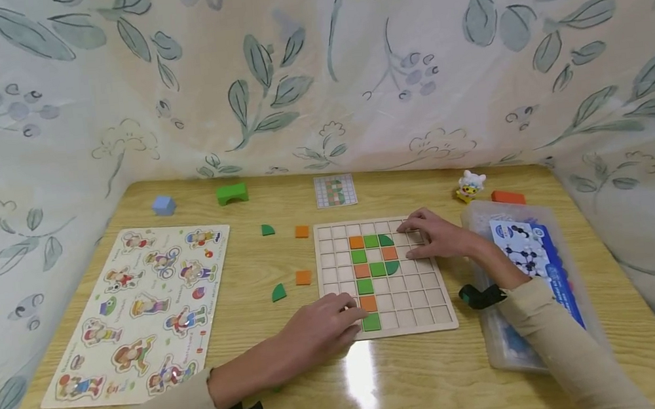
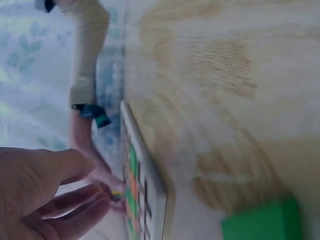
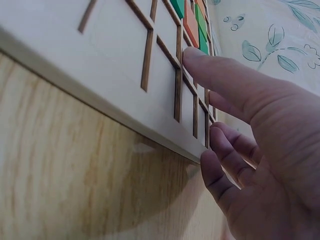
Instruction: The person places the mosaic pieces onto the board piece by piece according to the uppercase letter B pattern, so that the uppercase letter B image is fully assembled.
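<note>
A wooden grid board lies in the middle of the table, with orange and green tiles set in its cells. My left hand rests at the board's lower left edge, fingers relaxed, fingertips by the bottom orange tile and green tile. In the left wrist view that hand shows loosely extended fingers beside the board. My right hand lies palm down on the board's upper right cells. In the right wrist view its index finger touches the grid.
Loose pieces lie left of the board: two green quarter rounds and two orange squares. A pattern card, a green arch block and a blue block sit farther back. Figure puzzle at left, plastic box at right.
</note>
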{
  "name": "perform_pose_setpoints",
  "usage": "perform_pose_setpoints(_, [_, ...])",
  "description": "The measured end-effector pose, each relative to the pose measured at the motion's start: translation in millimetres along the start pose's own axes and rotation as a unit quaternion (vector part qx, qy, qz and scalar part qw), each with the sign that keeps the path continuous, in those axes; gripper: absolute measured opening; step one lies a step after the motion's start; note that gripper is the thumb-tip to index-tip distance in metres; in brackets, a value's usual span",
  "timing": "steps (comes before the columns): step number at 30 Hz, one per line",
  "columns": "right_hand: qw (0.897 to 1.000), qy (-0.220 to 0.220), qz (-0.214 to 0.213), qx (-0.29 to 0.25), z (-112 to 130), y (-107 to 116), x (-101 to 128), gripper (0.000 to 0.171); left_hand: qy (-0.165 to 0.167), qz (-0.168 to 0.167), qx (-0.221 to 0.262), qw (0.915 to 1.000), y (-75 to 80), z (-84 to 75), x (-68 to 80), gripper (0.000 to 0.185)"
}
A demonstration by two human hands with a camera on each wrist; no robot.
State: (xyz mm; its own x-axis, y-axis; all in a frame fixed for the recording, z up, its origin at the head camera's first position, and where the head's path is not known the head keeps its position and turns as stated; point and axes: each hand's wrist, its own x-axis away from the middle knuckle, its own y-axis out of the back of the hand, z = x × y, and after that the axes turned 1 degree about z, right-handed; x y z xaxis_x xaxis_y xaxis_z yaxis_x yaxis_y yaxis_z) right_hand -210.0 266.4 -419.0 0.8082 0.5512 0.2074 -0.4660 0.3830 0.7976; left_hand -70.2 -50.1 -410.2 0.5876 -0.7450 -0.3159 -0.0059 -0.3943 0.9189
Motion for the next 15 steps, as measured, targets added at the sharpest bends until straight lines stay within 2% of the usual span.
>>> perform_pose_setpoints(4, [1.0,-0.004,0.0,0.0,0,1,0,0.051,0.034,0.018,0.032,0.9987,15.2,9.2,17.8,0.016])
perform_pose_setpoints(8, [1.0,-0.005,0.0,-0.004,2,1,1,0.05,0.077,0.005,0.082,0.9936,21.6,23.0,42.5,0.016])
perform_pose_setpoints(13, [1.0,-0.006,0.0,-0.004,3,1,2,0.05,0.154,0.0,0.159,0.9752,27.5,36.9,70.8,0.017])
perform_pose_setpoints(15, [1.0,-0.008,0.0,-0.002,4,1,1,0.051,0.174,-0.008,0.177,0.9686,29.2,40.6,80.6,0.018])
